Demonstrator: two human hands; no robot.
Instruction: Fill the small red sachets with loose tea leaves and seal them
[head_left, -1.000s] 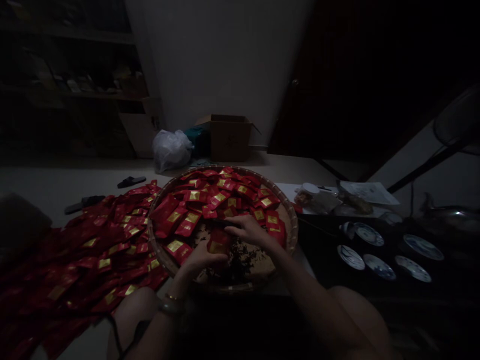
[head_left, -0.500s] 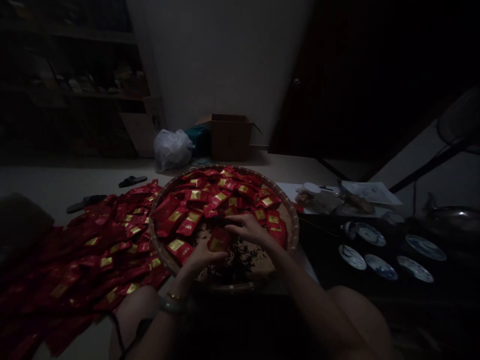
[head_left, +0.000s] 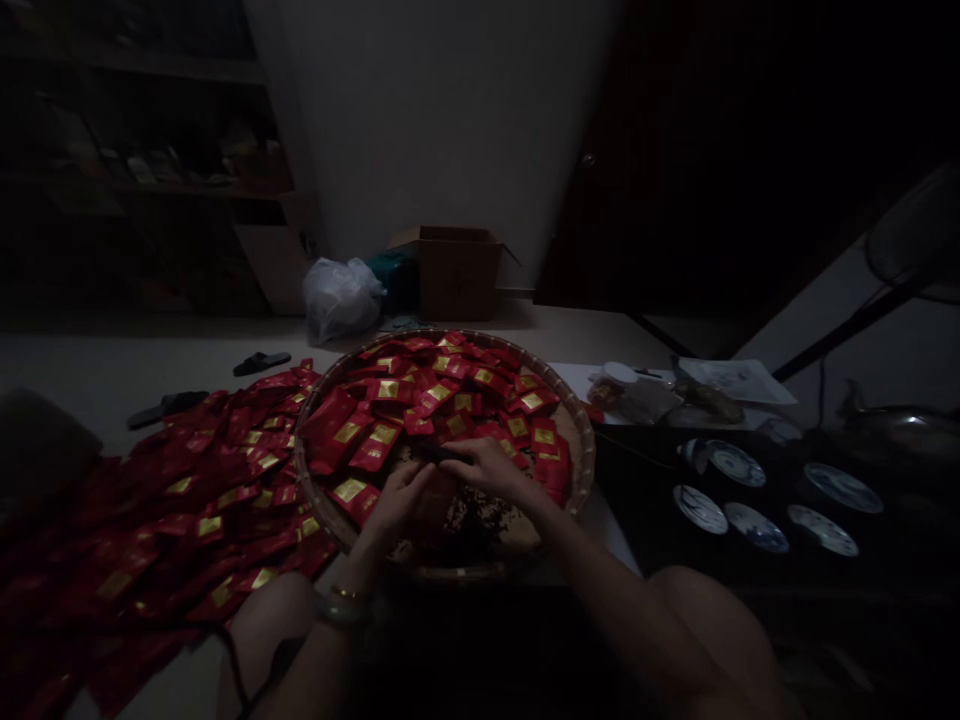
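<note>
A round woven bamboo tray (head_left: 586, 440) stands before me, heaped with red foil packets (head_left: 435, 395) that carry gold labels. My left hand (head_left: 396, 505) is closed on the upper edge of one dim red packet (head_left: 435, 500), which hangs below the fingers. Close beside it, my right hand (head_left: 491, 468) pinches a small dark object (head_left: 441, 454) at the packet's top; its kind is too dark to make out. Under both hands, loose dark leaf-like bits (head_left: 480, 525) lie scattered over the tray's near part.
More red packets (head_left: 195, 510) form a large pile on the floor at left, with slippers (head_left: 261, 363) behind. A plastic bag (head_left: 343, 298) and cardboard box (head_left: 459, 270) stand by the wall. Several patterned dishes (head_left: 736, 464) rest on the dark table at right.
My left hand has risen and turned, moving closer to my right hand. The packet's gold label no longer shows. The dark object at my right fingertips is clearer, and the view has shifted slightly.
</note>
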